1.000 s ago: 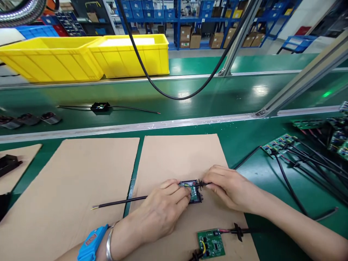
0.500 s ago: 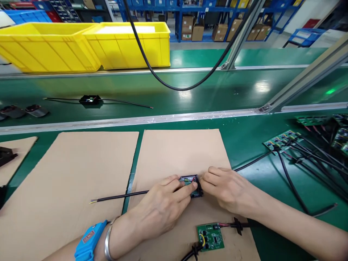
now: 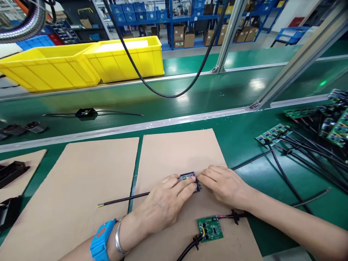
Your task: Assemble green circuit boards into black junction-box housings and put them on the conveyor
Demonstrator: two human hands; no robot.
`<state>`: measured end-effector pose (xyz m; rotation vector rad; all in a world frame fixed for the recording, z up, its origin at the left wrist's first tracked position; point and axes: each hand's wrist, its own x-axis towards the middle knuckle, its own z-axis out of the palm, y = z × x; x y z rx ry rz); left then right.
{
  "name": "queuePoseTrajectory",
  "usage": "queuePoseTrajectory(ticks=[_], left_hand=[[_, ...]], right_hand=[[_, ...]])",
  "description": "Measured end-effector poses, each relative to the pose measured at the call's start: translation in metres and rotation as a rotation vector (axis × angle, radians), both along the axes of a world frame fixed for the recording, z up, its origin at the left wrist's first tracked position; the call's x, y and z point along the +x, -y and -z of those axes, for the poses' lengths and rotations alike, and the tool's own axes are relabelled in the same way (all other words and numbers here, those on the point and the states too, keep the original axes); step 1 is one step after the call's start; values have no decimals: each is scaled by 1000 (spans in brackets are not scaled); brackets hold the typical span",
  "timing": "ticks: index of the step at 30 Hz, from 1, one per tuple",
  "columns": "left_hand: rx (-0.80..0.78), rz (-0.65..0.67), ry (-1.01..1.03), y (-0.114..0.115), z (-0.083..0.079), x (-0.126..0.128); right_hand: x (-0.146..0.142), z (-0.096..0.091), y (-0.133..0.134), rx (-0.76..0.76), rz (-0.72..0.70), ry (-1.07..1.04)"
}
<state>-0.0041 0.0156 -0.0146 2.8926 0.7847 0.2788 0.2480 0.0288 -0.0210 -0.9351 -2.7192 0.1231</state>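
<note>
My left hand (image 3: 165, 201) presses its fingers down on a small black housing (image 3: 188, 178) with a green circuit board inside, lying on a cardboard sheet (image 3: 179, 152). From the right, my right hand (image 3: 221, 185) pinches the housing's edge where a black cable (image 3: 251, 159) enters. Another black wire (image 3: 122, 199) runs out leftward from under my left hand. A blue wrist strap and a metal bangle sit on my left wrist.
A second green board (image 3: 210, 228) with black cables lies near the front edge. Several more wired boards (image 3: 274, 135) are piled at the right. Another cardboard sheet (image 3: 78, 188) lies left. A wired unit (image 3: 85, 112) rests on the conveyor; yellow bins (image 3: 81, 65) stand behind.
Both hands have closed in tighter over the housing, which now shows less between the fingers. The view has shifted slightly; the unit on the conveyor has moved a little.
</note>
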Motion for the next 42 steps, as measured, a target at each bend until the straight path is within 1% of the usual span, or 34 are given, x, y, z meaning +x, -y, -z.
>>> queuePoseTrajectory(ticks=[4, 6, 8, 11, 15, 17, 20, 25, 27, 29, 32, 33, 35, 37, 39, 41, 42], left_hand=[[171, -3, -127, 8, -5, 6], [255, 26, -195, 13, -10, 13], [290, 53, -237, 15, -14, 19], [277, 46, -202, 13, -15, 20], [135, -21, 22, 6, -6, 9], [116, -33, 81, 5, -2, 6], [178, 9, 80, 10, -2, 8], [325, 13, -100, 20, -3, 18], [303, 20, -110, 20, -4, 20], [200, 12, -77, 16, -7, 19], [22, -41, -10, 10, -20, 11], [0, -73, 13, 9, -24, 7], [21, -163, 31, 10, -27, -6], [67, -274, -19, 12, -22, -22], [104, -371, -80, 11, -13, -41], [129, -438, -101, -2, -6, -57], [143, -470, -101, -15, -6, -63]], right_hand=[[-1, 4, 1, 77, -37, -13], [-4, 5, 0, 81, -35, -14], [-5, 5, 0, 68, -35, -2], [-6, 4, -1, 29, -35, 11], [-2, 1, -2, -74, 50, -80], [1, 0, -1, -133, 89, -136], [1, 0, 0, -168, 110, -175], [-5, 2, 1, -167, 120, -186], [-7, 2, 0, -174, 123, -185], [-4, 0, -4, -190, 119, -187], [7, -10, -9, -232, 109, -170], [11, -14, -10, -243, 113, -148], [19, -21, -9, -242, 138, -71], [24, -26, -7, -200, 159, 29], [27, -29, -10, -128, 171, 108], [32, -32, -26, -46, 177, 150], [36, -36, -40, -10, 191, 155]])
